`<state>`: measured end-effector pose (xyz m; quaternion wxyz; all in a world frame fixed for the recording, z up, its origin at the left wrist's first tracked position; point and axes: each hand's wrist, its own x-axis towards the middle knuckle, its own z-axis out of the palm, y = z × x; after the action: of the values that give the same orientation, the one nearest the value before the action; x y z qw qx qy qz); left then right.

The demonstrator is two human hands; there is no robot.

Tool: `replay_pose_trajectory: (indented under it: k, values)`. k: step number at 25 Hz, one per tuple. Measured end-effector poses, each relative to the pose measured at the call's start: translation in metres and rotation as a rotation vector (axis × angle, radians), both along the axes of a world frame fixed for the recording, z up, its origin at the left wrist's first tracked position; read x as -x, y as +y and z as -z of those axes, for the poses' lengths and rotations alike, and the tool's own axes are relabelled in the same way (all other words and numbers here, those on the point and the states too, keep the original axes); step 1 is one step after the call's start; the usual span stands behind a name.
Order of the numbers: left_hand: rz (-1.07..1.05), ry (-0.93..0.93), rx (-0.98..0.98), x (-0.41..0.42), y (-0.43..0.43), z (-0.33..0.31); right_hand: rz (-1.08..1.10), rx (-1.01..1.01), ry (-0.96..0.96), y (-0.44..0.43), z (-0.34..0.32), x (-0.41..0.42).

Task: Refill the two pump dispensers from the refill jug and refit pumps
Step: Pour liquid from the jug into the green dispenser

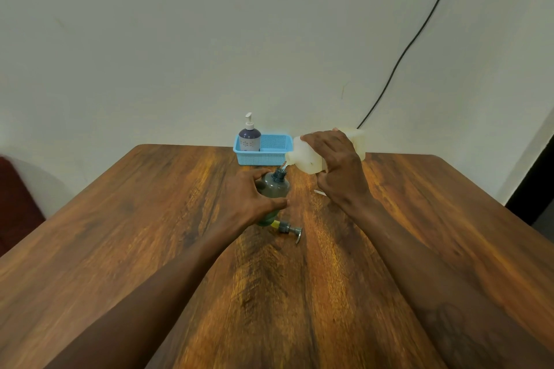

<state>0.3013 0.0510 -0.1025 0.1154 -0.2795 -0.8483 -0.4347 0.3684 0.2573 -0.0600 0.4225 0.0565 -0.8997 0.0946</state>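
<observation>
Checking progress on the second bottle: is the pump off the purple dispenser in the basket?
No, the purple dispenser stands in the blue basket with its white pump on top.

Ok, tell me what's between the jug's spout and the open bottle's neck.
A thin stream of liquid joins jug to bottle, head view.

Blue basket (263, 158) on wooden table (144, 219)

Wooden table (150, 219): blue basket (271, 156), grey bottle (275, 188), loose pump (289, 229).
</observation>
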Motion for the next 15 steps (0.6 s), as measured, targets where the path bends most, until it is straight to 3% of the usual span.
replay_pose_trajectory:
  k: [15]
  values:
    - [-0.013, 0.003, 0.010, 0.0009, -0.0019, 0.0025, -0.018, -0.021, 0.003, -0.0011, -0.0009, 0.0003]
